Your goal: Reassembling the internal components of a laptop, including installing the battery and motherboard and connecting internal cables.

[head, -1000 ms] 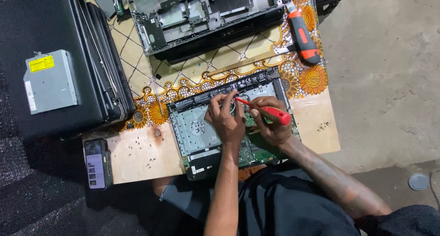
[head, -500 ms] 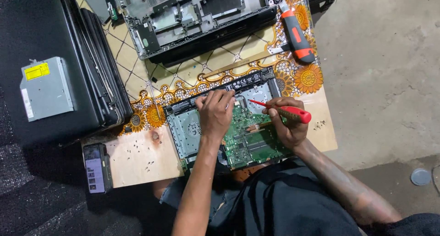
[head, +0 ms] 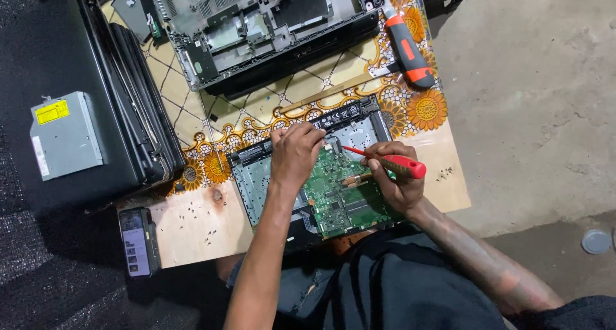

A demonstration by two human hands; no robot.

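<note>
Working over the opened laptop base (head: 308, 189), which lies on the worktop (head: 199, 227) right under both hands, we see its green circuit board (head: 337, 192) exposed between them. Our left hand (head: 294, 155) has its fingers (head: 316, 133) pinched together at the board's far edge, on something too small to make out. Our right hand (head: 399, 184) is clamped on a red screwdriver (head: 391, 164), its tip pointing toward the left fingers. We judge that a slip of that tip could scratch the board. Tiny screws (head: 192, 216) lie scattered left of the fingers and could roll off. Beyond the fingers sit another laptop shell (head: 269, 35) and an orange-handled tool (head: 405, 50); far left, a phone (head: 138, 241) and a grey drive (head: 64, 134).
</note>
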